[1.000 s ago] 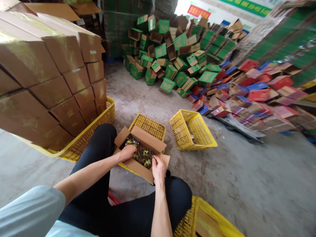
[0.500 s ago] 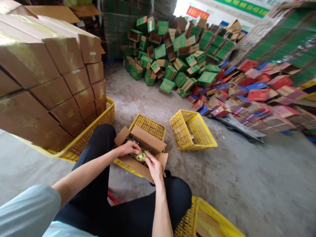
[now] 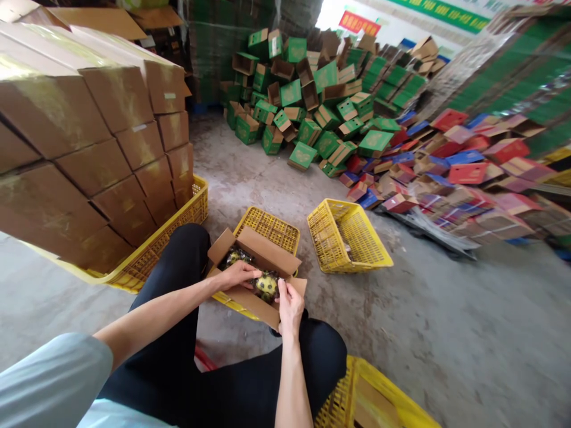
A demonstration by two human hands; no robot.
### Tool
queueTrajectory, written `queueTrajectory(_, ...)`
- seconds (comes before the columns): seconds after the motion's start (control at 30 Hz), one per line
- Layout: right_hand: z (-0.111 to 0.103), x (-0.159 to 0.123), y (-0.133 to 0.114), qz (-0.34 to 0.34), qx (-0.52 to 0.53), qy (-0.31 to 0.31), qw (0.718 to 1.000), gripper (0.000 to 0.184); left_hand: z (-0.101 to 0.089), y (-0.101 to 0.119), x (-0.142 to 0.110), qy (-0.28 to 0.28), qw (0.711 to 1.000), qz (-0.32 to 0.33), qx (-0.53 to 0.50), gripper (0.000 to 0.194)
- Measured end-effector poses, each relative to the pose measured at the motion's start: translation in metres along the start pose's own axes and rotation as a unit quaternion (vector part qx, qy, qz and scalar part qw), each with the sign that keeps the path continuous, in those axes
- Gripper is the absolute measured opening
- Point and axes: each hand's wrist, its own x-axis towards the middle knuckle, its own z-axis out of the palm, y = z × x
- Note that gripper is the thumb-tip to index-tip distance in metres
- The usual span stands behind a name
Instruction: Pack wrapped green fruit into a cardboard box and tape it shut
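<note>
And here are both hands at work over the open carton (image 3: 268, 251), which sits on a yellow crate (image 3: 273, 227) between the knees! The left hand (image 3: 241, 275) has its fingers drawn together at one side of the yellow, black-spotted packet (image 3: 267, 285), the right hand (image 3: 291, 302) pinching the opposite edge, the packet itself inside the carton's mouth, towards the right-hand end. Whether it hangs free or rests on what lies below, I cannot tell. More wrapped packets (image 3: 238, 257) lie at the left end. A light, even pinch looks the right call here: hold the two sides level, spare the clear wrap any hard tug, and mind that raised flap (image 3: 298, 288) beside the right wrist
</note>
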Motion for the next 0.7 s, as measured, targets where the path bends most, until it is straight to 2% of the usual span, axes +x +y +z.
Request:
queueTrajectory(0.27, -0.001, 0.004, -0.005, -0.024, -0.002, 0.037, 0.999, 0.07, 0.003, 0.007, 0.004, 0.048, 0.997, 0.057, 0.016, 0.058)
queueTrajectory(0.4, -0.001, 0.004, -0.005, -0.025, 0.012, 0.06, 0.998, 0.07, 0.003, 0.008, 0.003, 0.03, 0.999, 0.033, 0.011, 0.06)
queueTrajectory(0.53, -0.002, 0.004, 0.0, -0.031, 0.009, 0.075, 0.997, 0.068, -0.001, 0.006, 0.001, -0.007, 1.0, 0.019, 0.004, 0.051)
queueTrajectory(0.7, -0.001, 0.005, 0.009, -0.027, 0.005, 0.058, 0.998, 0.065, -0.003, 0.001, 0.003, 0.003, 1.0, 0.005, -0.024, 0.046)
